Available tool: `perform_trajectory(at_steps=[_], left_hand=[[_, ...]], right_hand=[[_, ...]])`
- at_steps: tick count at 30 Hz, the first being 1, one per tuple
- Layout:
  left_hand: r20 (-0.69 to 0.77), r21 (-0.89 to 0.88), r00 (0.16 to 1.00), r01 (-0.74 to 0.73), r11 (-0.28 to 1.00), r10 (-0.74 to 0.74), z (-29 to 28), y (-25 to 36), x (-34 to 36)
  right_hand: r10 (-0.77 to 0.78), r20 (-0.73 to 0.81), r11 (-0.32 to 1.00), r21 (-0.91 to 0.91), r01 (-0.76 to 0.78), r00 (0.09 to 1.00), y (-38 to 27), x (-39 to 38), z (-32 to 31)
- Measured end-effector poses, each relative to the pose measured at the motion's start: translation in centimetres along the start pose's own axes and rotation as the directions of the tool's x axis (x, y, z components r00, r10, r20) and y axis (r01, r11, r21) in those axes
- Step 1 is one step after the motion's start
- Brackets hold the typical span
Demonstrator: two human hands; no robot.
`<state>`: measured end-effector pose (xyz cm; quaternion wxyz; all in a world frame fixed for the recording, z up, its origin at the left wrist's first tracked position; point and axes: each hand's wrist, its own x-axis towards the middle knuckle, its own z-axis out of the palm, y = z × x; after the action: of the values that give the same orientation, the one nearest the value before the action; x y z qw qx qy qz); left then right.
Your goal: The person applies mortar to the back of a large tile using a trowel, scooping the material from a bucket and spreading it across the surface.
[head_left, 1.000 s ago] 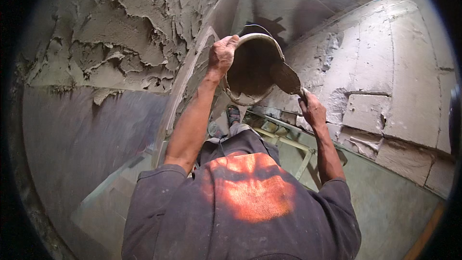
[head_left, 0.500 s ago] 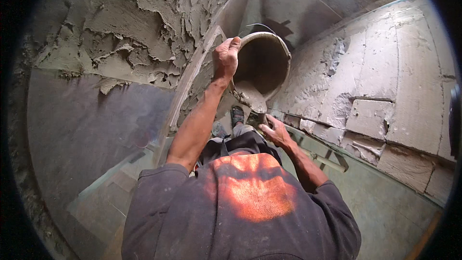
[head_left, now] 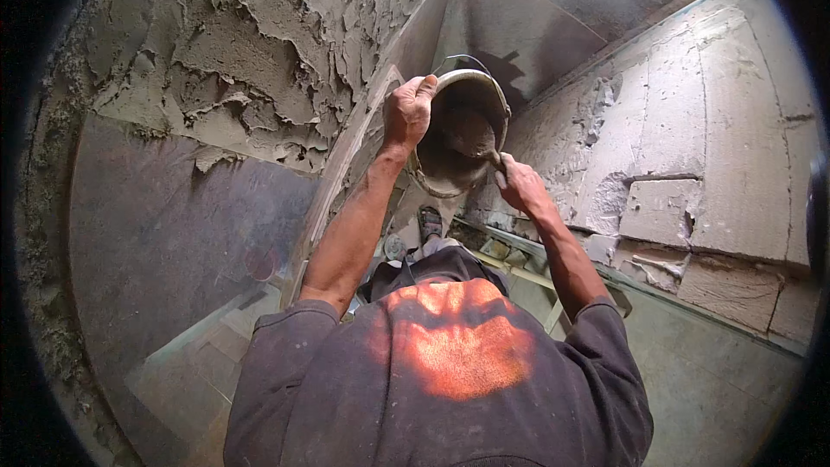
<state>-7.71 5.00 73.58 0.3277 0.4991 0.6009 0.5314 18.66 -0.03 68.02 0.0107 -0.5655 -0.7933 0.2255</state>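
Observation:
A bucket (head_left: pixel 422 175) coated in grey mortar is tipped with its mouth towards me. My left hand (head_left: pixel 409 114) is closed on the left side of its rim, thumb on top. In my right hand (head_left: pixel 521 185), at the bucket's right edge, is the handle of a scoop (head_left: pixel 469 132). The scoop's rounded, mortar-smeared head is inside the bucket; shadow hides whether it carries anything. Wet mortar (head_left: pixel 450 185) lies along the bucket's lower inner wall. A thin wire handle (head_left: pixel 468 57) arches over the far rim.
Rough wet mortar (head_left: pixel 251 69) covers the upper left wall, above a smooth grey panel (head_left: pixel 190 216). On the right rises a wall of pale blocks (head_left: pixel 666 156) with chipped spots. My sandalled foot (head_left: pixel 430 221) shows below the bucket, near a pale bar (head_left: pixel 527 275).
My right hand has moved up and forward, taking the mortar-laden scoop from the bucket's lower lip to inside it. My left hand keeps its hold on the rim.

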Motion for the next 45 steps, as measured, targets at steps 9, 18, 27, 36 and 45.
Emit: perform_trajectory(at_steps=[9, 18, 27, 36, 45], left_hand=[[0.086, 0.104, 0.990, -0.120, 0.987, 0.111, 2.5, 2.7, -1.6], [0.181, -0.166, 0.966, -0.153, 0.974, 0.183, 1.7, 3.9, 0.0], [0.057, -0.267, 0.983, -0.153, 0.951, 0.174, 0.8, 2.9, 0.2], [0.024, -0.304, 0.976, -0.200, 0.931, 0.218, 3.6, 2.3, -2.6], [-0.177, -0.383, 0.983, -0.022, 0.924, -0.050, 2.3, -6.2, -5.0]], right_hand=[[0.006, -0.010, 0.949, -0.314, -0.009, 1.000, -2.3, 2.2, 1.8], [-0.136, -0.189, 0.945, 0.269, 0.185, 0.973, -4.4, 0.2, 3.2], [0.040, -0.370, 0.869, 0.472, 0.150, 0.928, -1.5, -2.7, 1.2], [0.059, -0.247, 0.863, 0.500, 0.075, 0.967, -4.2, -4.5, 4.7], [0.173, 0.021, 0.512, 0.852, -0.108, 0.985, -7.2, -4.7, 0.5]])
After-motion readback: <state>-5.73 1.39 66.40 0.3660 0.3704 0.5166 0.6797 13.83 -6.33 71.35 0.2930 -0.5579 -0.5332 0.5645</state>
